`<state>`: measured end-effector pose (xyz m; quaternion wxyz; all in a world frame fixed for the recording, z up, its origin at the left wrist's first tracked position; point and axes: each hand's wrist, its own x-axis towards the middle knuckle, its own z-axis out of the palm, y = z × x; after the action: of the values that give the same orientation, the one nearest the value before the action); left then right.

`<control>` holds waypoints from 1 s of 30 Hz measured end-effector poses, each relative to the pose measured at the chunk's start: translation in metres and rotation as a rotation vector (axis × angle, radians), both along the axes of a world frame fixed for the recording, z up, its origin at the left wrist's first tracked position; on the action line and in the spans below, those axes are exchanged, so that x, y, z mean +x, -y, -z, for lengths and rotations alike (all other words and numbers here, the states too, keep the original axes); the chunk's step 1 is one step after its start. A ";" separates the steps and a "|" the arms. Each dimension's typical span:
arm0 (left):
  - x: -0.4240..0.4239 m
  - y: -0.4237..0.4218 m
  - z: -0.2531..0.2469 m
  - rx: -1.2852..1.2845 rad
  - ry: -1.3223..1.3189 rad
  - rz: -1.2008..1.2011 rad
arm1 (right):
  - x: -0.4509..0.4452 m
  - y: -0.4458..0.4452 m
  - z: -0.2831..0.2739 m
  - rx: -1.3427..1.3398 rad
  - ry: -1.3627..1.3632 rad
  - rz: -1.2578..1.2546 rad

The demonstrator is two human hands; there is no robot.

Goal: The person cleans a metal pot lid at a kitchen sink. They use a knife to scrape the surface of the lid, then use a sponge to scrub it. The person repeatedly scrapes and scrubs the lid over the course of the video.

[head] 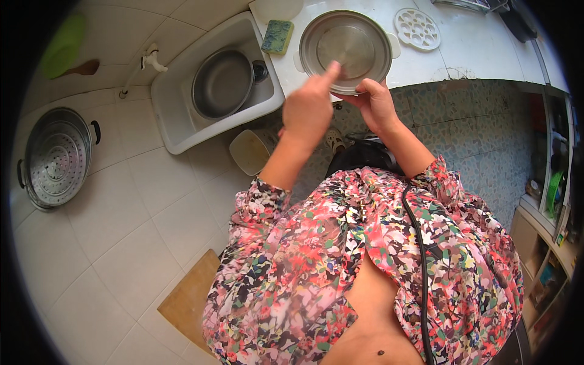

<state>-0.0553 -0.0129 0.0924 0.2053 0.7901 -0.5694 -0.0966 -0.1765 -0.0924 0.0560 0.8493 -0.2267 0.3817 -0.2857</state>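
Note:
A shallow round metal pan [351, 43] with white tabs at its sides is over the front edge of the white counter. My right hand [376, 100] grips its near rim, thumb on top. My left hand [310, 105] is blurred, with one finger pointing over the pan's inside; whether it touches the metal is unclear. The other left fingers look curled, and I cannot see anything in them. Left of the pan lies a green-and-yellow scouring sponge [278, 36]. A white perforated egg tray [417, 28] rests to the right.
A white sink basin [173, 127] at left holds a dark frying pan [222, 84], below a white tap [155, 59]. A steamer pot insert [59, 159] hangs on the tiled wall. A pale bucket [250, 153] stands under the basin. Shelves [538, 264] are at right.

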 end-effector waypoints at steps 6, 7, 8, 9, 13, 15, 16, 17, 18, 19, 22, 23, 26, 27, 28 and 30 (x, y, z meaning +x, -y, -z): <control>-0.010 -0.002 0.008 -0.102 0.070 0.021 | -0.013 -0.005 0.005 -0.109 0.031 0.026; -0.010 -0.001 0.009 -0.119 0.072 0.066 | -0.014 -0.004 0.007 -0.104 0.042 0.026; 0.004 0.006 0.011 -0.113 0.092 0.018 | -0.013 0.000 0.010 -0.097 0.071 0.012; 0.004 0.006 0.009 -0.117 0.108 0.009 | -0.013 0.001 0.013 -0.087 0.100 -0.003; -0.005 0.006 -0.002 -0.113 0.163 0.060 | -0.014 0.001 0.010 -0.044 0.142 -0.037; 0.001 0.010 -0.002 -0.145 0.140 0.056 | -0.012 -0.001 0.008 -0.040 0.136 -0.025; 0.011 0.015 -0.002 -0.131 0.130 -0.010 | -0.012 -0.002 0.008 -0.036 0.131 -0.017; 0.007 0.014 -0.003 -0.123 0.154 0.030 | -0.012 -0.003 0.008 -0.030 0.145 -0.018; 0.000 0.012 -0.008 -0.115 0.183 0.063 | -0.010 -0.002 0.006 -0.024 0.163 -0.026; -0.008 0.011 -0.011 -0.107 0.211 0.095 | -0.010 -0.002 0.005 -0.018 0.180 -0.035; 0.008 0.021 -0.008 -0.134 0.219 0.020 | -0.011 -0.002 0.004 -0.019 0.175 -0.014; 0.016 0.026 -0.007 -0.138 0.227 -0.029 | -0.010 -0.001 0.005 -0.021 0.165 -0.010; -0.006 0.016 -0.014 -0.130 0.243 0.087 | -0.008 -0.001 0.005 -0.025 0.155 -0.028; -0.013 0.015 -0.014 -0.127 0.239 0.148 | -0.009 -0.002 0.004 -0.031 0.158 -0.025; -0.005 0.019 -0.011 -0.156 0.236 0.145 | -0.010 -0.001 0.003 -0.037 0.160 -0.021; 0.013 0.029 -0.015 -0.120 0.231 0.064 | -0.008 0.000 0.000 -0.093 0.147 -0.026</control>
<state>-0.0426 -0.0422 0.1070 0.1822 0.7637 -0.6189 0.0230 -0.1840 -0.0922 0.0564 0.8673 -0.2490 0.3017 -0.3079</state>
